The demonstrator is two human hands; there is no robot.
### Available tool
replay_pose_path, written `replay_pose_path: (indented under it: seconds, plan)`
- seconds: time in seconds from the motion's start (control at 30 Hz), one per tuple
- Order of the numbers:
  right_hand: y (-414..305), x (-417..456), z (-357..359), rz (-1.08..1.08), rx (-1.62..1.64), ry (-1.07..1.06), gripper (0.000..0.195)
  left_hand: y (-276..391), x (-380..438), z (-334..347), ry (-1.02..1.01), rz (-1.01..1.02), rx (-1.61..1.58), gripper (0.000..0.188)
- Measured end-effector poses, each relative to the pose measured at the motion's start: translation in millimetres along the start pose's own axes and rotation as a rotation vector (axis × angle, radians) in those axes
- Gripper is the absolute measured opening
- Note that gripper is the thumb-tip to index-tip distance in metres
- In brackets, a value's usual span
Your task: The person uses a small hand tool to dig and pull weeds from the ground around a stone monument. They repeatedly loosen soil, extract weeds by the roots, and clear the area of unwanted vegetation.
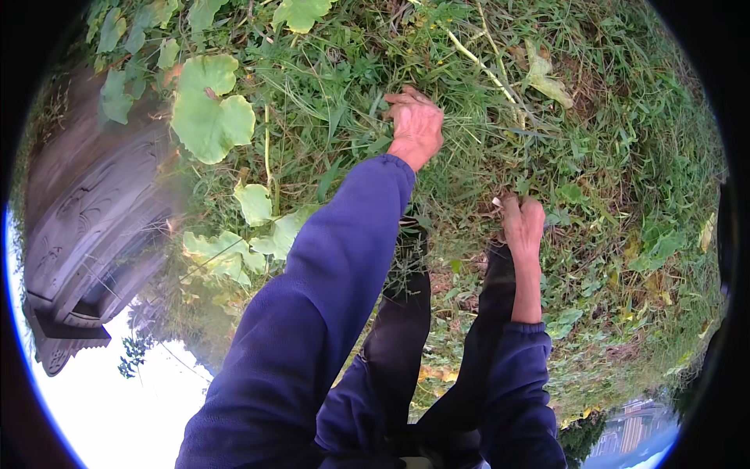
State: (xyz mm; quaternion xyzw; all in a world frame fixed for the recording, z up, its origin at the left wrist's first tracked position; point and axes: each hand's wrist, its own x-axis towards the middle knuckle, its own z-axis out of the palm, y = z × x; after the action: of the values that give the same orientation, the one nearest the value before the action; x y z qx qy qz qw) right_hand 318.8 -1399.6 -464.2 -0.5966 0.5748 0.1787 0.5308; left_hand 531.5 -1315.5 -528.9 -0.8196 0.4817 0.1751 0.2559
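My left hand [416, 120], at the end of a dark blue sleeve, reaches into tall green grass [363, 88] at the upper middle. Its fingers are curled around some blades, and stems stick out beside it. Lower and to the right, my right hand [523, 225] is closed in a fist above my right foot, with a small pale end [497, 201] of something showing at its thumb side. What that thing is cannot be told. A thin grey strip [534, 133], perhaps a blade, lies in the grass above this hand; whether it joins what I hold is unclear.
Broad vine leaves [214, 120] and upright stalks stand at the left, with paler leaves [225, 255] lower down. A thick pale stem [477, 61] lies across the grass. A carved grey stone structure [99, 223] rises at far left. My dark-trousered legs [404, 334] stand among low weeds.
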Motion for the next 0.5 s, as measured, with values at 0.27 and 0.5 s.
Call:
replay_pose_path:
  seconds: [0.27, 0.5]
  plan:
    - [18, -2, -10, 0.054, 0.043, 0.033, 0.04, 1, -14, 101, -0.392, -0.627, -1.058, 0.015]
    - [9, -7, -19, 0.049, 0.097, 0.024, 0.044, -9, -65, 69, -0.032, -0.513, -1.084, 0.018]
